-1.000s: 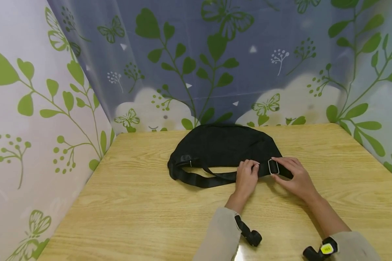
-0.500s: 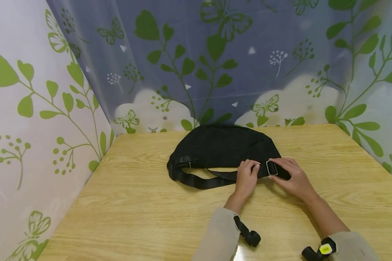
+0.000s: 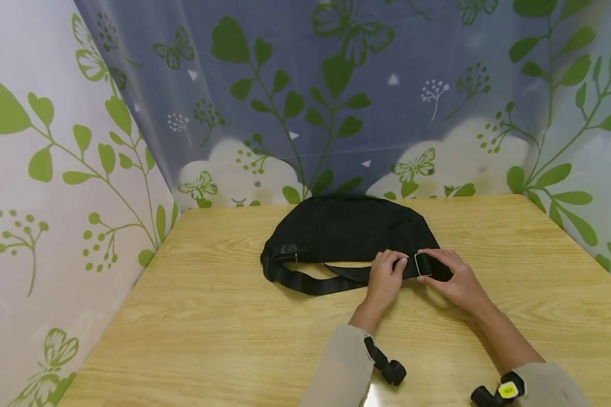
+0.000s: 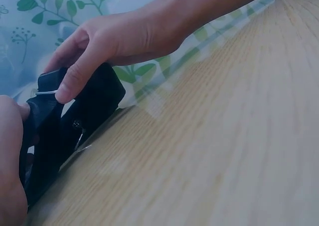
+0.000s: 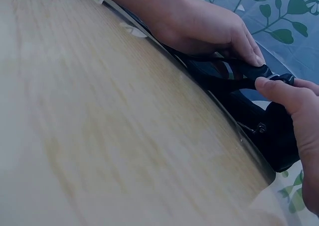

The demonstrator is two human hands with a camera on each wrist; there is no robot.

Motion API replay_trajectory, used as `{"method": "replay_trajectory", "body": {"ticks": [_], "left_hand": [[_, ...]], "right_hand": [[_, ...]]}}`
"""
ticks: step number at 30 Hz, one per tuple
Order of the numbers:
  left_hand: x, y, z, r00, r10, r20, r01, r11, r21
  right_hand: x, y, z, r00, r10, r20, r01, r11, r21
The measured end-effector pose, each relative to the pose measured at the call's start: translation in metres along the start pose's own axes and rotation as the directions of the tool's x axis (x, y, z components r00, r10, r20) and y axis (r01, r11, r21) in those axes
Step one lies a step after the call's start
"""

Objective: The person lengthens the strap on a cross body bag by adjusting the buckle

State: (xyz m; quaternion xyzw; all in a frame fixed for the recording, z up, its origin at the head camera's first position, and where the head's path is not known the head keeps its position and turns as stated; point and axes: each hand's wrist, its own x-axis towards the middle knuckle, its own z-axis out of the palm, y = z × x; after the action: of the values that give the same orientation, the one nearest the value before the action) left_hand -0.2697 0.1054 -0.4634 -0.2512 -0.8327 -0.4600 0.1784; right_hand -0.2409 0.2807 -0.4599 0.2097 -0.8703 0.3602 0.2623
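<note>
On the pale yellow wood-grain tabletop (image 3: 209, 339), near its far edge, lies a black, half-moon fabric bag (image 3: 353, 229), which I see whole only from the head. Along its near side runs a flat black webbing strap (image 3: 310, 285). The right hand's (image 3: 460, 282) fingers and thumb pinch its rectangular silver metal buckle (image 3: 422, 264); the left hand's (image 3: 385, 278) pinch strap beside it. My wrist views add a small round fitting (image 5: 261, 127) below.

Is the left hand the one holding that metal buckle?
No, the right hand holds the metal buckle, while the left hand grips the black strap beside it.
</note>
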Motion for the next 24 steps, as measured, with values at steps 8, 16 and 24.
{"method": "replay_trajectory", "body": {"ticks": [8,16,24], "left_hand": [[-0.0006,0.0005,-0.003,0.999,-0.001,0.04,0.0,1.0,0.024],[-0.0006,-0.0021,-0.0025,0.998,-0.006,0.058,0.004,0.999,0.035],[-0.0006,-0.0002,-0.0022,0.996,-0.086,-0.017,0.088,0.983,0.159]], "right_hand": [[0.0002,-0.0007,-0.0002,0.999,-0.002,0.039,0.002,1.0,0.001],[0.0002,0.0005,0.0014,0.999,-0.024,0.023,0.025,1.0,-0.016],[-0.0017,-0.0007,0.0011,0.998,0.06,-0.013,-0.06,0.998,0.017]]}}
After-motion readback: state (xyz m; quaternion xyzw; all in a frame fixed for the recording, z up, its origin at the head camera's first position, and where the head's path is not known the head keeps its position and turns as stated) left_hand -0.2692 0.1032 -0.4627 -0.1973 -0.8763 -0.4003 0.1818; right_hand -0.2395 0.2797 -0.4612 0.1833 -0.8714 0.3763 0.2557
